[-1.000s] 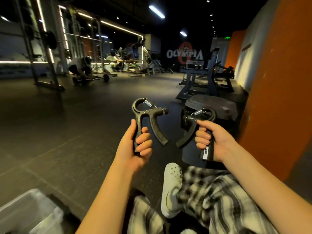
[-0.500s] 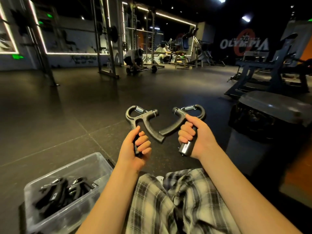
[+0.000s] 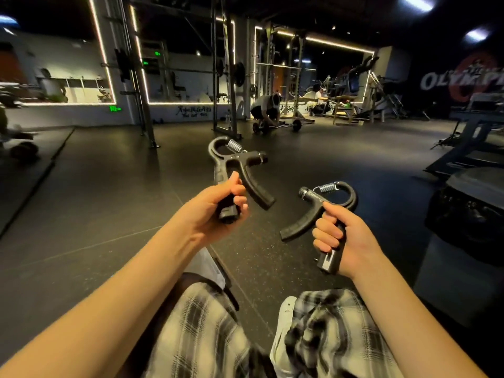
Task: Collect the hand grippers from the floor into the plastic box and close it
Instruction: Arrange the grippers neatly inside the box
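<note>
1. Under me and all around, the dark rubber gym floor (image 3: 109, 214) runs back to mirrors edged with light strips.
2. Far right, big white wall lettering (image 3: 461, 80) reads "OLYMPI" over a red emblem, and the frame edge cuts off the rest.
3. My plaid trousers (image 3: 207, 331) and a white shoe (image 3: 283, 323) fill the bottom.
4. My left hand (image 3: 215, 205) is clenched round one handle of the left-side hand gripper (image 3: 231, 159). It is held up off the floor with the spring on top and the free handle jutting right.
5. My right hand (image 3: 341, 236) is wrapped round one handle of the right-side hand gripper (image 3: 302, 223). This one is lower, apart from the other, with its free handle pointing left.
6. A pale translucent plastic edge (image 3: 204, 266) shows under my left forearm, and I cannot tell whether it is the box.
7. Script on the low wall (image 3: 193, 111) and a green sign (image 3: 115, 108) are too small to read.
8. The pale label (image 3: 327, 264) at the right-side handle's base is also unreadable.
</note>
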